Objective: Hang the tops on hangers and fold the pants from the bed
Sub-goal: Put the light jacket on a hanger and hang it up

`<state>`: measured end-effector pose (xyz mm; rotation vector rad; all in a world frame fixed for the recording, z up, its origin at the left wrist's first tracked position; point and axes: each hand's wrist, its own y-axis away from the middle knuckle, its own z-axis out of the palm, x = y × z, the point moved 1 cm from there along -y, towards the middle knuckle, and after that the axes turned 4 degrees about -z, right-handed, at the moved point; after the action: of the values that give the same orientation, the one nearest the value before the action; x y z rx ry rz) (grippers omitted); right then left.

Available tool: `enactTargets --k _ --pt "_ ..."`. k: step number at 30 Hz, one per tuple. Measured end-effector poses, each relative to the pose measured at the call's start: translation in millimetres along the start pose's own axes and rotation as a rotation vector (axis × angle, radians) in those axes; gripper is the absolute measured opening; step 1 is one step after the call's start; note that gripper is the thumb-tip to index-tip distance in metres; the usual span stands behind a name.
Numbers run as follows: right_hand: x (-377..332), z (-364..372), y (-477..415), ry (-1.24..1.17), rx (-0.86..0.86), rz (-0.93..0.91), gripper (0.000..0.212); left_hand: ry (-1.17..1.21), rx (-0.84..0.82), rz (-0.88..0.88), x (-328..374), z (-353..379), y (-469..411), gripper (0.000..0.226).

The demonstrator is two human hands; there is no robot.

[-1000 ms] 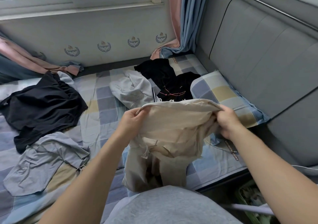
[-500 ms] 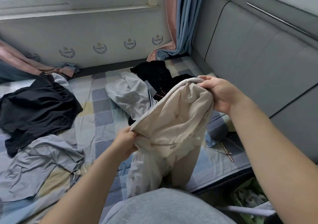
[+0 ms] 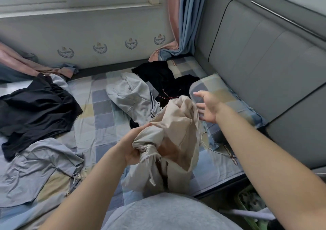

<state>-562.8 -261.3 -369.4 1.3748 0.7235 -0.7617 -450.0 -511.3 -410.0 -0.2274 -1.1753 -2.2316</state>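
A beige pair of pants point(image 3: 176, 134) hangs crumpled above the near edge of the bed point(image 3: 102, 122). My left hand point(image 3: 134, 146) grips it at the bunched waistband with the drawstring. My right hand point(image 3: 208, 106) is off the fabric, just right of its top fold, fingers spread. On the bed lie a grey garment with striped trim point(image 3: 134, 97), a black top with red stitching point(image 3: 167, 81), a black garment point(image 3: 35, 109) at the left and a light blue-grey one point(image 3: 38, 166) at the near left.
A checked pillow point(image 3: 222, 95) leans at the grey padded headboard point(image 3: 264, 58) on the right. Pink and blue curtains point(image 3: 180, 17) hang in the far corner below the window. A green basket point(image 3: 250, 205) stands on the floor at the lower right.
My right hand has let go of the beige pants and opened beside them. The raised end has dropped, and the pants now hang from my left hand alone.
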Motion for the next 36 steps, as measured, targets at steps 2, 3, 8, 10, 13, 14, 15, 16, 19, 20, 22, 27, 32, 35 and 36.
enactTargets --k 2,3,8,10,13,14,15,16,19,20,22,27,32,35,36 --pt "25.1 0.8 -1.6 0.229 0.199 -0.144 0.07 0.03 -0.051 0.043 0.8 3.1 3.7 0.045" --pt "40.0 1.2 -0.3 0.259 0.223 -0.159 0.076 0.034 -0.061 0.06 1.4 3.5 5.4 0.047" --pt "126.0 13.5 34.2 0.423 -0.003 0.374 0.11 0.025 -0.064 0.041 2.9 5.3 10.4 0.055" --pt "147.8 19.5 43.4 0.325 -0.191 0.588 0.12 0.016 -0.07 0.046 2.6 8.4 10.3 0.054" --pt "159.0 30.6 41.4 0.048 -0.304 0.662 0.096 0.02 -0.075 0.05 2.6 12.6 10.2 0.052" --pt "159.1 33.1 37.6 0.021 -0.268 0.624 0.085 0.021 -0.077 0.052 2.9 12.8 10.3 0.05" --pt "159.1 34.6 32.2 0.03 -0.209 0.56 0.072 0.015 -0.077 0.055 3.5 12.3 10.3 0.049" --pt "159.3 34.7 26.2 0.07 -0.141 0.485 0.057 0.007 -0.078 0.058 4.1 11.5 10.6 0.048" --pt "156.9 27.5 14.1 0.344 0.087 0.266 0.024 -0.041 -0.066 0.073 7.2 5.4 13.3 0.051" --pt "154.0 21.3 10.7 0.422 0.174 0.2 0.02 -0.08 -0.044 0.075 8.1 2.2 14.2 0.052" --pt "144.7 7.0 7.2 0.406 0.308 0.088 0.024 -0.2 0.062 0.056 8.0 -7.2 14.6 0.058" --pt "108.7 -18.3 13.8 -0.241 0.321 0.074 0.031 -0.722 0.423 0.065 0.0 -40.0 9.5 0.055" --pt "104.8 -22.6 35.1 -0.455 0.13 0.095 0.032 -1.204 0.758 -0.036 -9.2 -71.8 -15.6 0.018" --pt "115.8 -31.4 51.5 -0.383 -0.012 0.148 0.019 -0.891 0.803 0.082 -14.7 -83.3 -20.9 0.022" --pt "120.9 -35.2 56.7 -0.299 -0.066 0.16 0.02 -0.673 0.773 0.125 -16.0 -86.7 -20.6 0.019"
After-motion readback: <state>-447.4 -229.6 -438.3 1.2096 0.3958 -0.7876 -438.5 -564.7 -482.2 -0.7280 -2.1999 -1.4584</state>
